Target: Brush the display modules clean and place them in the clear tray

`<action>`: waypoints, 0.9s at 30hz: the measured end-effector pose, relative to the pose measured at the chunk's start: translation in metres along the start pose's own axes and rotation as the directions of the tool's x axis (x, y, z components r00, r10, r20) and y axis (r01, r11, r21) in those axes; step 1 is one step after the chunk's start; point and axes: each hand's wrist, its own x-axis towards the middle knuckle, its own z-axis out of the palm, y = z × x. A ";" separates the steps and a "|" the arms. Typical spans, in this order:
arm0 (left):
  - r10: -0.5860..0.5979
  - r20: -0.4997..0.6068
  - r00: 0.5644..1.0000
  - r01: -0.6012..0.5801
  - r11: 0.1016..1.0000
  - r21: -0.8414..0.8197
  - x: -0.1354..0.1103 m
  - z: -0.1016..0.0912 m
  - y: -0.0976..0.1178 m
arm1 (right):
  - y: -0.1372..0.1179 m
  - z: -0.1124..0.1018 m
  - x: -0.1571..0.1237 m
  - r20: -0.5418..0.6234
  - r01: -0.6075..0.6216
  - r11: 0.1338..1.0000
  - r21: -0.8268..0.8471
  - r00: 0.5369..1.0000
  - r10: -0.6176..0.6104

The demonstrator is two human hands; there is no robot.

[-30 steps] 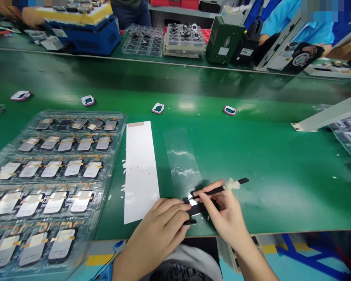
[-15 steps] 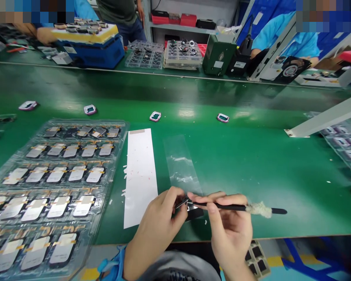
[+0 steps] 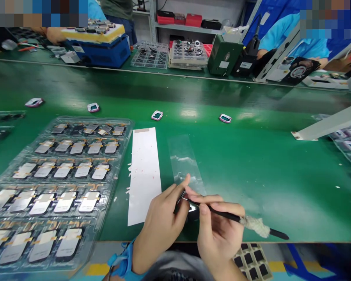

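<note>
Black pick [image 3: 226,213] in right hand [image 3: 220,234]; one dark part [image 3: 192,208] in left hand [image 3: 160,230].

Glossy green mat [image 3: 251,175]; clear plastic tray [image 3: 123,156]; matt white paper [image 3: 143,175]; rough cloth wrap [image 3: 254,226]

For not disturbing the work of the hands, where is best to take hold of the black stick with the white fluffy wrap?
Best, I think, is to pinch the black stick's bare end from the right side. That end lies free beyond the white fluffy wrap, while the right hand covers the part nearer the thin tip. The soft wrap seems a poor place to grip.
</note>
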 end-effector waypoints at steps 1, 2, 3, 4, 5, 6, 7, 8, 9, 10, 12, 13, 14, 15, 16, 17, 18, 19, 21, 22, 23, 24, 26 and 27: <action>0.000 -0.001 1.000 0.000 1.000 -0.007 0.000 -0.001 0.001 | 0.001 0.000 0.000 0.003 -0.002 1.000 0.002 1.000 0.002; 0.000 0.000 1.000 0.000 1.000 -0.016 0.000 -0.001 0.002 | 0.002 0.001 0.000 0.003 -0.003 1.000 -0.001 1.000 0.003; 0.003 0.001 1.000 -0.003 1.000 -0.026 0.000 -0.002 0.002 | 0.002 0.001 0.000 0.002 -0.004 1.000 -0.008 1.000 0.004; 0.005 0.002 1.000 -0.005 0.999 -0.034 0.000 -0.003 0.003 | 0.003 0.001 0.000 0.000 -0.005 1.000 -0.017 1.000 0.005; 0.008 0.004 1.000 -0.008 0.999 -0.043 0.000 -0.004 0.003 | 0.003 0.001 0.000 0.000 -0.006 1.000 -0.026 1.000 0.006; 0.011 0.010 1.000 -0.010 0.999 -0.051 0.000 -0.004 0.003 | 0.003 0.001 0.001 0.000 -0.008 0.999 -0.034 1.000 0.008; 0.013 0.016 1.000 -0.012 0.998 -0.058 -0.001 -0.005 0.003 | 0.004 0.001 0.001 0.000 -0.008 0.999 -0.039 1.000 0.008; 0.017 0.022 1.000 -0.015 0.998 -0.063 -0.001 -0.006 0.002 | 0.004 0.001 0.001 -0.002 -0.008 0.999 -0.041 1.000 0.008; 0.020 0.025 0.999 -0.018 0.998 -0.066 -0.002 -0.006 0.002 | 0.004 0.001 0.002 -0.004 -0.010 0.999 -0.038 1.000 0.010; 0.022 0.028 0.999 -0.020 0.997 -0.068 -0.002 -0.006 0.002 | 0.004 0.001 0.002 -0.008 -0.013 0.999 -0.031 1.000 0.012; 0.026 0.027 0.999 -0.024 0.997 -0.072 -0.003 -0.006 0.001 | 0.004 0.001 0.002 -0.011 -0.020 1.000 -0.017 1.000 0.020; 0.029 0.026 0.999 -0.027 0.997 -0.073 -0.003 -0.006 0.001 | 0.005 0.000 0.002 -0.010 -0.024 1.000 -0.012 1.000 0.024; 0.030 0.025 0.999 -0.028 0.997 -0.076 -0.003 -0.006 0.000 | 0.005 0.000 0.002 -0.008 -0.027 1.000 -0.008 1.000 0.026; 0.027 0.024 0.999 -0.025 0.997 -0.078 -0.003 -0.006 0.000 | 0.006 0.000 0.002 -0.005 -0.026 1.000 -0.004 1.000 0.026; 0.022 0.025 0.999 -0.020 0.996 -0.081 -0.004 -0.006 0.000 | 0.006 0.000 0.001 -0.003 -0.024 1.000 0.005 1.000 0.024; 0.015 0.029 0.999 -0.012 0.996 -0.085 -0.003 -0.006 0.000 | 0.007 -0.001 0.001 0.001 -0.024 1.000 0.019 1.000 0.024; 0.007 0.033 0.999 -0.004 0.996 -0.089 -0.003 -0.006 0.000 | 0.008 -0.001 0.001 0.003 -0.024 0.999 0.036 1.000 0.024; 0.003 0.037 0.999 0.001 0.996 -0.092 -0.003 -0.006 0.000 | 0.008 -0.001 0.001 0.005 -0.024 0.998 0.054 1.000 0.024; 0.003 0.042 0.999 0.001 0.995 -0.100 -0.003 -0.006 0.000 | 0.009 -0.001 0.000 0.006 -0.026 0.996 0.082 1.000 0.026; 0.005 0.044 0.999 0.000 0.995 -0.104 -0.004 -0.006 0.000 | 0.009 -0.001 0.000 0.006 -0.026 0.996 0.090 1.000 0.025; 0.003 0.045 0.999 0.002 0.994 -0.106 -0.004 -0.006 0.000 | 0.009 -0.001 0.000 0.005 -0.024 0.995 0.095 1.000 0.023; -0.002 0.047 0.999 0.007 0.994 -0.107 -0.004 -0.006 0.000 | 0.009 -0.001 0.000 0.003 -0.021 0.995 0.098 1.000 0.021; -0.015 0.049 0.999 0.020 0.994 -0.105 -0.004 -0.006 0.000 | 0.008 -0.001 0.000 0.000 -0.018 0.995 0.100 1.000 0.018; -0.020 0.051 0.998 0.026 0.994 -0.103 -0.004 -0.006 0.000 | 0.008 -0.001 0.000 -0.002 -0.017 0.995 0.100 1.000 0.017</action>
